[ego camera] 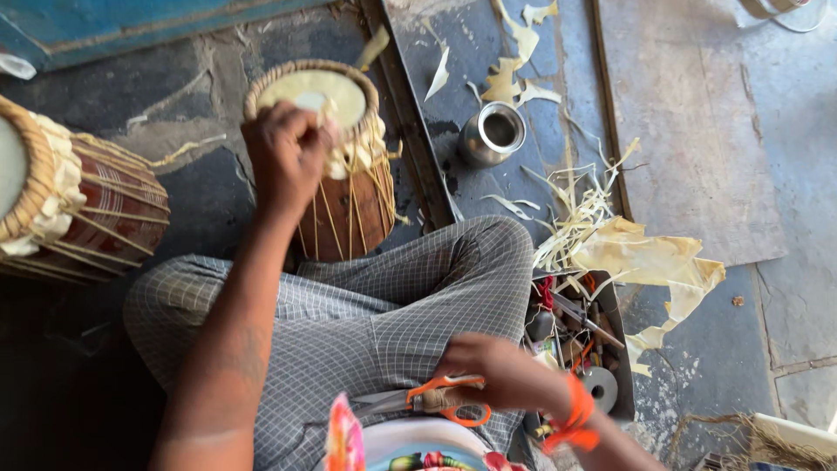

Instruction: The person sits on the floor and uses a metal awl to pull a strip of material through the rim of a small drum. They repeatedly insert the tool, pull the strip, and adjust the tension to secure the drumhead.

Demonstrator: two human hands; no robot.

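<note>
- We saw the left hand closed in a pinch at the far rim of the small drum, fingers pressed together on what looked like a bit of pale lacing or hide; we could not tell exactly what it held.
- The small drum stood upright on the floor just beyond the person's crossed legs, and we judged that a hard tug on the rim could tip it toward the steel cup to its right.
- The right hand was curled around the orange-handled scissors, which lay across the lap with blades pointing left; we judged the tips sat close enough to the checked cloth and the thigh to snag or nick if the hand shifted carelessly.
- If those blades went up to the rim, we thought a slip could cut the tensioning cords or the pale drumhead rather than loose material.
- The tool tray sat crowded just right of the knee, so a blind reach there risked a jab.
- Hide scraps and strips lay scattered right and far; the larger drum lay well apart on the left.
</note>
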